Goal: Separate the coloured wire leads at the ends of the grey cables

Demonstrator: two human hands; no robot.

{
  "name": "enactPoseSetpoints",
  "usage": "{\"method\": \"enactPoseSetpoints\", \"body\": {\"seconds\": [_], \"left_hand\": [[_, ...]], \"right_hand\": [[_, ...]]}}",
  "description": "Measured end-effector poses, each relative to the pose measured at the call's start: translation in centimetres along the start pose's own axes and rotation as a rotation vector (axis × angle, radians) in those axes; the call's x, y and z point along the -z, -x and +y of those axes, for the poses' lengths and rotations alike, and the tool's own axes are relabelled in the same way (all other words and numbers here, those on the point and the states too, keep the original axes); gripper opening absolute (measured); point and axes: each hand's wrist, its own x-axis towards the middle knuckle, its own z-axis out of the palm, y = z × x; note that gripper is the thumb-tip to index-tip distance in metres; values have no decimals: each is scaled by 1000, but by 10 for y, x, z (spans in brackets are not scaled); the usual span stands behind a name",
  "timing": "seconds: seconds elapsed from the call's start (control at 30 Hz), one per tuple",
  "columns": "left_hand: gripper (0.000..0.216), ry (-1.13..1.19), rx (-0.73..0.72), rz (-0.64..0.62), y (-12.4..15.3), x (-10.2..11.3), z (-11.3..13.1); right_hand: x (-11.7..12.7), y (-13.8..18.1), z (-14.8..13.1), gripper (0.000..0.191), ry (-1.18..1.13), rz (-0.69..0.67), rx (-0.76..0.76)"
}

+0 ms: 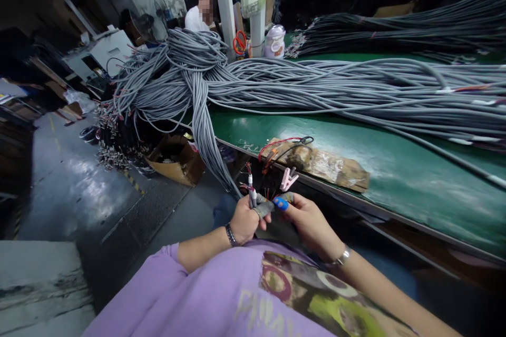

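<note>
My left hand (pixel 245 219) is closed around the ends of several grey cables (pixel 219 166), which hang down to it from a large bundle on the table. White-sleeved cable ends with thin red wires (pixel 252 189) stick up out of the fist. Close by on the right, my right hand (pixel 306 216) pinches at fine wires in front of the left fingers; a blue cover (pixel 281 203) sits on its thumb. Grey wrapping covers some fingertips of both hands. Just beyond the hands, a pink clip (pixel 288 179) stands at the table edge beside a worn wooden block (pixel 328 165).
A thick grey cable bundle (pixel 276 81) lies along the green table (pixel 395 152). Darker cables (pixel 367 34) lie farther back. An open cardboard box (pixel 177 160) is on the floor at left. Behind the table are a person (pixel 198 13), a fan (pixel 148 16) and orange-handled scissors (pixel 239 42).
</note>
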Motion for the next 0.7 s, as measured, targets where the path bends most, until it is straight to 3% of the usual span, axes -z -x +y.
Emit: {"method": "enactPoseSetpoints", "body": {"seconds": [0.2, 0.4, 0.5, 0.63, 0.7], "left_hand": [[37, 33, 18, -28, -3, 6, 12], [42, 64, 128, -245, -6, 9, 30], [42, 92, 169, -338, -11, 6, 32], [43, 136, 206, -383, -20, 2, 31], [44, 148, 220, -400, -22, 1, 30]], "right_hand": [[17, -3, 5, 39, -194, -111, -63], [33, -28, -3, 39, -357, -170, -178], [27, -36, -9, 44, -261, -209, -66], [14, -33, -15, 48, -11, 23, 235], [9, -31, -16, 52, -25, 53, 232]]}}
